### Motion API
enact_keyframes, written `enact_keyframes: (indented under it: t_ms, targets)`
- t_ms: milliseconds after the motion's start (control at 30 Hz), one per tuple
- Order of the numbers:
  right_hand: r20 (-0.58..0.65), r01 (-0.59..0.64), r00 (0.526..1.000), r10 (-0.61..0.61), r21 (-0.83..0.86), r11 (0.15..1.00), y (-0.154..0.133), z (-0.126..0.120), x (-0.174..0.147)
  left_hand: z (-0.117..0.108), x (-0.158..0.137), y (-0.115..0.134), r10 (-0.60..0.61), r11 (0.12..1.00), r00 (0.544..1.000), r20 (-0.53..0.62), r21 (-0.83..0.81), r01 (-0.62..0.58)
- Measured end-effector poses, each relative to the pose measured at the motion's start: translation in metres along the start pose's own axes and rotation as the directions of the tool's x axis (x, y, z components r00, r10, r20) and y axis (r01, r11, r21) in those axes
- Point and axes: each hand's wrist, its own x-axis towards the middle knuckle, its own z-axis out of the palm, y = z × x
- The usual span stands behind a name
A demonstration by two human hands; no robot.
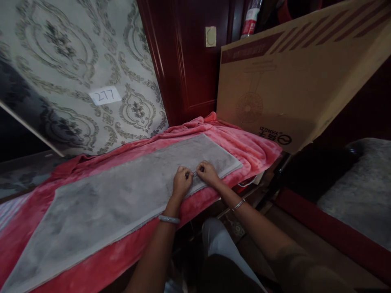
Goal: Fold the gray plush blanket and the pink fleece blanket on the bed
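Close together over the grey plush mat (pixel 122 191), near its front edge and toward its right end, are my two hands. My left hand (pixel 182 182) is closed with fingers curled in a pinch. Closed in a similar pinch, my right hand (pixel 208 173) is just to its right. A small, thin, shiny piece (pixel 194 173) spans the gap between the fingertips; it is too small to tell its kind. The long mat has a pale border and lies flat on a pink-red plush blanket (pixel 256 148).
Behind the blanket stand a patterned wall panel (pixel 137 110) with a paper marked 277 (pixel 105 95) and a dark red door (pixel 192 69). At the right back leans a large cardboard box (pixel 275 85), a bottle (pixel 251 18) behind it. A grey plush-covered seat (pixel 360 191) is at right.
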Motion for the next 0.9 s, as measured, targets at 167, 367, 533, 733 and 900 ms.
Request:
enact_keyframes:
  t_ms: [167, 367, 533, 733, 900]
  targets:
    - [-0.031, -0.058, 0.998, 0.057, -0.016, 0.998, -0.001, 0.008, 0.002, 0.000, -0.002, 0.002, 0.017, 1.000, 1.000, 0.021, -0.006, -0.017]
    - [-0.021, -0.102, 0.994, 0.103, 0.058, 0.993, 0.002, 0.008, 0.004, -0.003, -0.001, 0.003, -0.006, 1.000, 0.998, -0.065, -0.030, 0.004]
    - [0.040, -0.166, 0.986, 0.161, 0.209, 0.964, 0.007, 0.000, 0.003, -0.006, -0.007, 0.012, 0.116, 0.989, 0.991, 0.064, 0.084, -0.121]
    - [0.064, -0.225, 0.974, 0.216, 0.342, 0.912, 0.008, 0.001, 0.001, -0.003, -0.006, 0.016, 0.117, 0.950, 0.973, 0.198, 0.263, -0.168]
    - [0.076, -0.250, 0.968, 0.240, 0.398, 0.883, 0.005, 0.001, 0.002, -0.017, 0.005, 0.009, 0.107, 0.969, 0.959, 0.263, 0.188, -0.159]
